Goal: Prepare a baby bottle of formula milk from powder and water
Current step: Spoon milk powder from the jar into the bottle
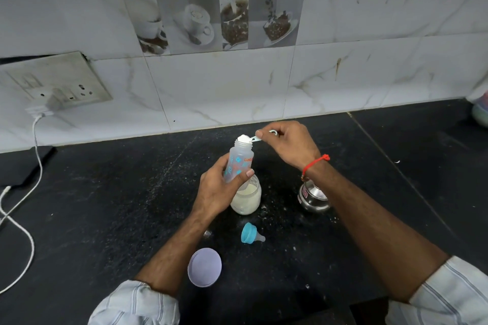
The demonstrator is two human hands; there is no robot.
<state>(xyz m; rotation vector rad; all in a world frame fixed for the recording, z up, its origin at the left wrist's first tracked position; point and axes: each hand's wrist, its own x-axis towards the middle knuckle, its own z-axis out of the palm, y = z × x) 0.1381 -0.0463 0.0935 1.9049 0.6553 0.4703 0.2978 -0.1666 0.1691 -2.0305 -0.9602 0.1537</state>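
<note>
Head view: on the black table (pixel 105 206), your left hand (pixel 219 190) grips the uncapped baby bottle (pixel 239 161) above the open powder jar (pixel 247 199). Your right hand (pixel 287 141) pinches a heaped scoop (pixel 244 138) at its mouth. Water, teat cap (pixel 250 233) likely remain.

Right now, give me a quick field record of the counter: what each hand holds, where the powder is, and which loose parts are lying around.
left hand: grips clear printed baby bottle, open, lifted above the jar
right hand: pinches small white plastic scoop, heaped with powder, at the bottle mouth
clear powder jar: open, on black stone counter
blue collar with teat: lying on its side near the jar
round lilac lid: lying flat
small steel pot: under the right wrist
spilled powder: specks around the jar
</note>
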